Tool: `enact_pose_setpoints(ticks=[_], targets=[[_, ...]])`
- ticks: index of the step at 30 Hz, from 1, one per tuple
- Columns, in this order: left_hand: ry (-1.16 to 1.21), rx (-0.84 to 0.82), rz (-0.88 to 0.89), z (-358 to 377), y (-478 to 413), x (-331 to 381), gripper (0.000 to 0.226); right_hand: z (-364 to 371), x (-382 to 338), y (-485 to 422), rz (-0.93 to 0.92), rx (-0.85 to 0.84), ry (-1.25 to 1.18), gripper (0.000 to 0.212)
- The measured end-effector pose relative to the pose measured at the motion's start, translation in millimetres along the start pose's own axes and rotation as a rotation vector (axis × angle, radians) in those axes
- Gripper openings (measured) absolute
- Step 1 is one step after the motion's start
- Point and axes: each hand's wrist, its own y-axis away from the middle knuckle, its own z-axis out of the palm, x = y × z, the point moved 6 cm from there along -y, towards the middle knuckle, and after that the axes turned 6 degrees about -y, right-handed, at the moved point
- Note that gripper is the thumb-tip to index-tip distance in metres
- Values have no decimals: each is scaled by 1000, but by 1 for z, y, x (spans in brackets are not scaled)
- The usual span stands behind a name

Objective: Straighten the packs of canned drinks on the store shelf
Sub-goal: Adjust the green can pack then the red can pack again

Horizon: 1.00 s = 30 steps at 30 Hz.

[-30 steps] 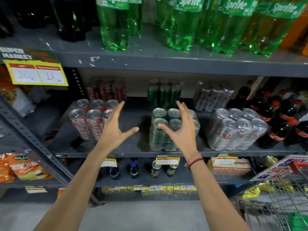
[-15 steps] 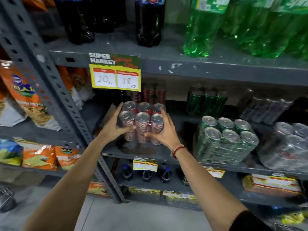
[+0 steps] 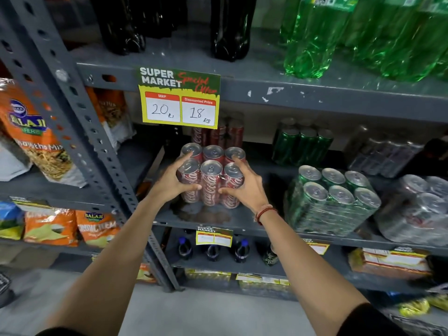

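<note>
My left hand [image 3: 169, 184] and right hand [image 3: 244, 190] clasp the red pack [image 3: 211, 175] from either side, thumbs on its front, fingers over the can tops. It stands upright near the front edge of the shelf [image 3: 242, 220], at its left end. To its right the green pack [image 3: 332, 202] sits by the same edge, the silver pack [image 3: 417, 209] just beyond. A price sign [image 3: 180, 98] hangs from the shelf above.
</note>
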Motion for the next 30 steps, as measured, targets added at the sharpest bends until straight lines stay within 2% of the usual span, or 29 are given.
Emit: enact_pose_setpoints(ticks=[30], targets=[[-166,47,-30,-5,51,15,97,-1,-6,43,27,-44,44,100]])
